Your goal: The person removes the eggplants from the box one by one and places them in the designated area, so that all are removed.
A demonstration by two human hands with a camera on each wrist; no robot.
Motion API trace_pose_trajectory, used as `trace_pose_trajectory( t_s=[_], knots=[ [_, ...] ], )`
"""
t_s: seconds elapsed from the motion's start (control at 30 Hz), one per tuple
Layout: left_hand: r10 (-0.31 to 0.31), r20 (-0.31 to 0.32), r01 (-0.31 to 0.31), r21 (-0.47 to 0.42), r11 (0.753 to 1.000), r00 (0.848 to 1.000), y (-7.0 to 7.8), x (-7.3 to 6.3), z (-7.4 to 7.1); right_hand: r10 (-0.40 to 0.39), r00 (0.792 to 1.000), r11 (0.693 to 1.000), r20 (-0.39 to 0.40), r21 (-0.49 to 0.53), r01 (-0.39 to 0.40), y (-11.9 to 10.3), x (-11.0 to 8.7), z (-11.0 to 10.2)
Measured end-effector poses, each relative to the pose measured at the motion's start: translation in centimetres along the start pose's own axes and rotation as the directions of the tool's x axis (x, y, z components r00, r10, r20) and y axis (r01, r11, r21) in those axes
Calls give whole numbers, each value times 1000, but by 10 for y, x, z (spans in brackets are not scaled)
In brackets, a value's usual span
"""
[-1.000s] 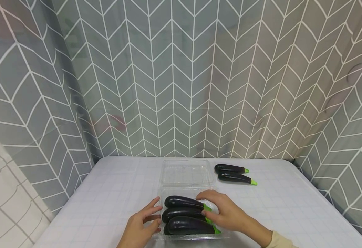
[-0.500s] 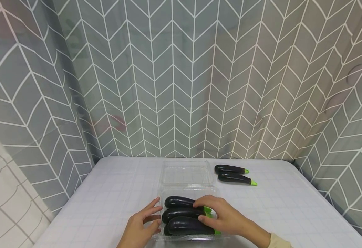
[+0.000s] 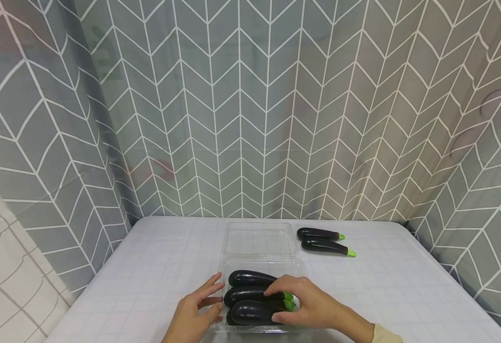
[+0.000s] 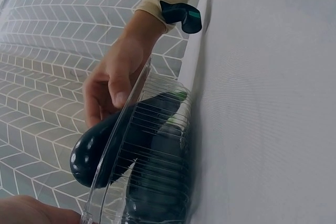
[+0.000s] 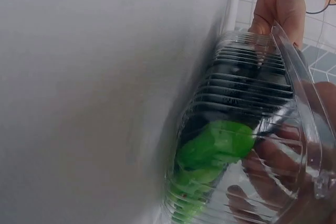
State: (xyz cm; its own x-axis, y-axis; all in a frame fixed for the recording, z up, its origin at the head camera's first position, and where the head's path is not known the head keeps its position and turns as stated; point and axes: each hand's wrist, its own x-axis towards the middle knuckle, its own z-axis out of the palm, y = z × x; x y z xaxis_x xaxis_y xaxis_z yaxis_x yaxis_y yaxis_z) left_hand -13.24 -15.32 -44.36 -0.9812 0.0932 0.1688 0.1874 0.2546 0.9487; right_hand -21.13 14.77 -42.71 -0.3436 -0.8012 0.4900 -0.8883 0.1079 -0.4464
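On my head feed the clear container (image 3: 259, 263) sat midway between the table's left and right edges, its lid (image 3: 259, 240) folded back toward the far edge of the table (image 3: 181, 247), I guess to keep the top out of the way. The front eggplant (image 3: 254, 312) was in there, lying over another one mostly hidden, with the middle eggplant (image 3: 246, 295) and far eggplant (image 3: 252, 277) behind. The right hand (image 3: 310, 305) had thumb and fingers curled round the front one by its stem end, probably for the narrower grip. The left hand (image 3: 192, 309) was loose, fingers spread at the container's left wall, likely steadying that light plastic. Two spare eggplants (image 3: 324, 245) lay by the far edge, right of the lid. My left wrist feed showed an eggplant tilted, blunt end above the rim, and a dark wrist device (image 4: 181, 17) on the other arm. On the right wrist feed, green stems (image 5: 218, 142) crowded the ribbed plastic, with fingers blurry behind it. Surface was a white cloth with a faint grid; grey chevron curtains (image 3: 250, 119) boxed it in, plus white tile-look stuff (image 3: 10, 247) left.
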Motion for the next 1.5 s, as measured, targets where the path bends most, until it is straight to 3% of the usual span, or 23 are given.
trace_pose_trajectory(
  t_s=[0.5, 0.77, 1.0, 1.2, 1.37, 1.5],
  knots=[
    [-9, -3, 9, -5, 1000, 1000, -1, 0, 1, -48, 999, 998, 21, 40, 47, 3, -2, 3],
    [0, -5, 0, -33, 999, 1000, -3, 0, 0, 65, 997, 987, 35, 144, -70, -6, -1, 0],
    [3, -8, -3, -46, 999, 1000, -2, -1, 0, 4, 1000, 995, -11, 97, -3, -7, 2, -2],
    [-9, -5, 9, -19, 1000, 1000, -1, -1, 0, 21, 999, 996, -37, 92, -17, -6, 2, -4],
    [-9, 1, 9, -12, 1000, 1000, -1, 0, 1, -33, 997, 998, -69, 57, 37, -5, 2, -6],
    [-17, 1, 17, -25, 1000, 1000, -4, 0, 1, -1, 997, 997, -71, 78, 6, -6, 1, -8]
  ],
)
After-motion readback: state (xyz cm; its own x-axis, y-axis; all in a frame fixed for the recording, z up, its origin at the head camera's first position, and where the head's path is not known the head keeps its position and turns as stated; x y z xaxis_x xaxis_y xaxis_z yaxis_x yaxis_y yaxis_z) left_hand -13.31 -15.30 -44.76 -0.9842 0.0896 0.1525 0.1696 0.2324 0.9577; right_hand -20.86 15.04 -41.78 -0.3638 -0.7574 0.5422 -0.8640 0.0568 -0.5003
